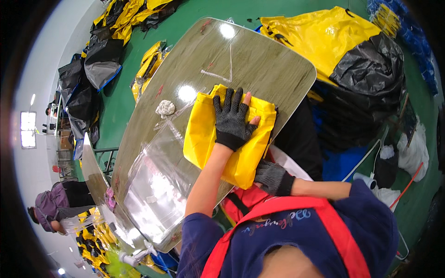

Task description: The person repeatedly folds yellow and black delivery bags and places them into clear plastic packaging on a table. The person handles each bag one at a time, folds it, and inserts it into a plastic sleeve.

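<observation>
A folded bundle of smooth yellow tarp-like fabric (199,134) lies near the right edge of the wood-patterned table (176,60). My left hand (234,118), in a dark knit glove with bare thumb and fingertip showing, is pressed flat on top with fingers spread. At the bundle's near right edge, my right hand (274,178) in a matching glove has its fingers curled against the fabric; the fingertips are partly hidden. Left of the bundle, clear plastic bags (155,190) lie flat on the table. A crumpled whitish wad (165,108) sits beyond them.
A large yellow and black fabric heap (324,39) stands beyond the table's right side. Yellow packs (147,69) and more black and yellow fabric (99,65) lie on the green floor (199,11) to the left. A person (55,204) is at the far left.
</observation>
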A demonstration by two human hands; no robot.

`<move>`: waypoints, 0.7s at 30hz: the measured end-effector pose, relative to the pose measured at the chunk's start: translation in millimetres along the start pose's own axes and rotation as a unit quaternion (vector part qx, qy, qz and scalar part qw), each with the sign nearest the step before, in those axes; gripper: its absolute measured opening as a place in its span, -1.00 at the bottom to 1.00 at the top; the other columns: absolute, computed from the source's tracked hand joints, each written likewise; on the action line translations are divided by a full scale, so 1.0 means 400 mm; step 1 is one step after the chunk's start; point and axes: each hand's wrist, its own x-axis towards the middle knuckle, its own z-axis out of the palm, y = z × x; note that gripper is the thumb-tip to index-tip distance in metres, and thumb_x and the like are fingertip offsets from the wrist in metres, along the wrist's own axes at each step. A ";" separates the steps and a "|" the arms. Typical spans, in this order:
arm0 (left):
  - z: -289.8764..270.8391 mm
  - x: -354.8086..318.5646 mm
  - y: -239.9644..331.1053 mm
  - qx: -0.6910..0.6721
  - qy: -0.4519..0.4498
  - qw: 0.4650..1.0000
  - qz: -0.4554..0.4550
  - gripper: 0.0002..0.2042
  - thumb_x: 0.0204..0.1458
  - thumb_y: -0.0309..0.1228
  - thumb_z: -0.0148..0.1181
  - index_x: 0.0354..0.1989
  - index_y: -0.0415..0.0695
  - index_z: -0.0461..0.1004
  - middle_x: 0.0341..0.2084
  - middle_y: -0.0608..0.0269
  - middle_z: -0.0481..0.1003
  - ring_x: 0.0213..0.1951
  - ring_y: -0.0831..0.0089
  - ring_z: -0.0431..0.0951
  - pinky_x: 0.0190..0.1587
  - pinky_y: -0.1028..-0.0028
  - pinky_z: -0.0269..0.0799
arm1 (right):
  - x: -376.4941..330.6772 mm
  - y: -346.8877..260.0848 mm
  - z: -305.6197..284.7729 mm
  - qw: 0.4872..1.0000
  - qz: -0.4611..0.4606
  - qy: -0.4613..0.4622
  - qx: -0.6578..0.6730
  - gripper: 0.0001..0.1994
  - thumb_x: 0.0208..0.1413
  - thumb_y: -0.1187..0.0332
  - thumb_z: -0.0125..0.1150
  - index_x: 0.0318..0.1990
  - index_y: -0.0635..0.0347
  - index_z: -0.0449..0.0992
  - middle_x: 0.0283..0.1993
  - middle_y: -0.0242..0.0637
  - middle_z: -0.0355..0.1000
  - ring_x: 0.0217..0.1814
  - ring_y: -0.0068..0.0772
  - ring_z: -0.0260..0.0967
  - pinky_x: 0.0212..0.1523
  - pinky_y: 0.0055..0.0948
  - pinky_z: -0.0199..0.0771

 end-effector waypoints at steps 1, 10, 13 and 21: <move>0.000 0.011 0.001 0.011 0.015 1.000 0.003 -0.36 0.00 -0.04 0.09 0.24 -0.09 0.22 0.20 -0.03 0.22 0.27 -0.06 0.11 0.32 -0.06 -0.22 | 0.045 -0.036 -0.078 0.998 0.050 0.040 -0.014 -0.86 -0.07 0.35 0.16 -0.33 0.12 0.53 -0.22 -0.05 0.43 -0.17 0.03 0.39 -0.08 -0.13 0.42; -0.058 0.107 -0.215 0.033 -0.096 0.977 0.190 -0.57 0.17 -0.14 -0.14 0.20 0.05 0.30 0.24 0.20 0.24 0.31 0.02 0.08 0.34 -0.05 -0.37 | 0.211 0.209 -0.153 0.943 0.056 0.012 -0.329 -0.33 0.01 -0.21 0.01 0.24 -0.12 0.28 0.36 -0.19 0.10 0.41 0.00 -0.05 0.30 0.26 -0.27; 0.062 0.059 -0.268 -0.214 -0.082 0.973 0.030 -0.53 0.19 -0.21 -0.19 0.28 0.00 0.20 0.29 0.10 0.14 0.32 0.02 0.04 0.36 0.11 -0.29 | 0.204 0.223 -0.157 0.957 0.011 -0.018 -0.289 -0.34 0.03 -0.26 -0.08 0.22 -0.14 0.31 0.35 -0.16 0.12 0.41 0.06 -0.05 0.30 0.24 -0.22; 0.071 -0.039 -0.240 -0.471 -0.076 0.878 -0.037 -0.50 0.17 -0.17 0.00 0.22 -0.17 0.26 0.17 0.02 0.27 0.22 0.10 0.21 0.28 0.26 0.01 | 0.164 0.256 -0.325 0.956 -0.166 -0.033 -0.241 -0.59 -0.12 0.23 0.21 0.00 -0.16 0.48 0.04 -0.30 0.45 0.14 -0.08 0.33 0.22 0.15 0.07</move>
